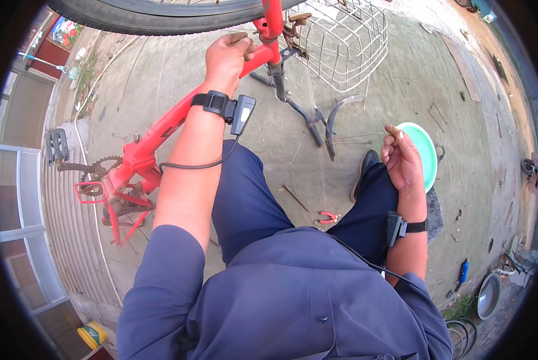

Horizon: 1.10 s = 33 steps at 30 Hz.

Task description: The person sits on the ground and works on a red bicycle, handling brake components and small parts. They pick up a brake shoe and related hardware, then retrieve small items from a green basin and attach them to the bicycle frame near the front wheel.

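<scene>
My left hand (227, 57) is closed on the red bicycle frame (182, 114) near the head tube, just below a black tire (143, 18). The front fork and handlebar (311, 129) stretch down and right from there, beside a white wire basket (341, 42). My right hand (398, 153) is raised at my right with fingers curled and thumb against the index finger; whatever it may hold is too small to make out. It is in front of a pale green round item (424, 162).
Red-handled pliers (327, 217) and a thin rod (294, 198) lie on the ground between my legs. The crankset (92, 180) is at left, before a glazed door. At lower right are a blue bottle (463, 271) and a metal basin (489, 297); a yellow bucket (92, 335) sits at lower left.
</scene>
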Tool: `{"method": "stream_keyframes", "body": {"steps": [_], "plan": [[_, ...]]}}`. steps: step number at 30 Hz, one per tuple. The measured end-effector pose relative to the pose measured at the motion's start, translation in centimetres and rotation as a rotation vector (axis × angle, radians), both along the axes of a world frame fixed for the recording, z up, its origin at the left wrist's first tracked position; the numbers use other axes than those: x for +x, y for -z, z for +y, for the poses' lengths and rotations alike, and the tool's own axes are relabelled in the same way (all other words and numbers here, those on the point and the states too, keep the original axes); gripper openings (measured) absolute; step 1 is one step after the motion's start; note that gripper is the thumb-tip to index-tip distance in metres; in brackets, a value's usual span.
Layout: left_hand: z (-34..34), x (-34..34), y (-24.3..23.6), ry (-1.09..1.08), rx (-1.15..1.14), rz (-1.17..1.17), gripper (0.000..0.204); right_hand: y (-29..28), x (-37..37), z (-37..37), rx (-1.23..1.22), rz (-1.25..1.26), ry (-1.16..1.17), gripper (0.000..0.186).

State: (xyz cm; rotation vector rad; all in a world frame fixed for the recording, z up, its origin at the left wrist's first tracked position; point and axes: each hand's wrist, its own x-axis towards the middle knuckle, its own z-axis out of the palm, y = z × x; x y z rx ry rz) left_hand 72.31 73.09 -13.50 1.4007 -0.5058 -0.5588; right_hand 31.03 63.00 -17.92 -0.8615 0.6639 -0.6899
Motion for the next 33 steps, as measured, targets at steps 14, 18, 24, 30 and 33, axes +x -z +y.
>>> {"method": "stream_keyframes", "body": {"steps": [14, 18, 24, 30, 33], "plan": [[-1.0, 0.8, -0.5, 0.055, 0.066, -0.087, 0.026, -0.1, 0.3, -0.2, -0.003, 0.011, -0.014, 0.037], [-1.1, 0.7, -0.7, 0.052, 0.089, -0.116, 0.024, -0.2, 0.4, -0.1, -0.002, 0.002, -0.027, 0.037], [-0.9, 0.8, -0.8, 0.081, 0.141, -0.105, 0.031, -0.4, 0.6, -0.1, 0.011, 0.020, -0.044, 0.034], [-0.9, 1.0, -0.8, 0.084, 0.171, -0.109, 0.033, -0.4, 0.8, -0.1, 0.009, 0.028, -0.057, 0.034], [-0.9, 1.1, -0.9, 0.100, 0.190, -0.102, 0.033, -0.4, 0.9, -0.1, 0.013, 0.032, -0.059, 0.035]]}}
